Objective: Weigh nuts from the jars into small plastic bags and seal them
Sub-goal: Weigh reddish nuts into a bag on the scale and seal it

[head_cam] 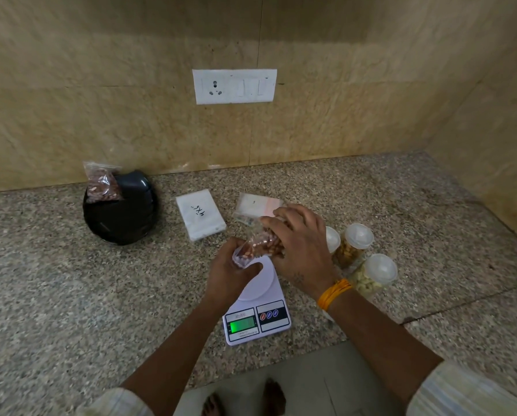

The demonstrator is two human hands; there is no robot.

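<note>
**A:** Where is the bag being filled?

**B:** Centre of view, just above the scale [257, 307]; the left hand [231, 276] pinches the small bag of nuts [258, 247] at its mouth, and the right hand [300, 244] grasps its body, probably to settle the nuts before sealing.

**A:** And the jars?

**B:** At three o'clock, the jars [354, 246] stand lidded, near for refills; at ten o'clock, a finished bag [102, 183] leans on a black plate [119, 217], set aside.
</note>
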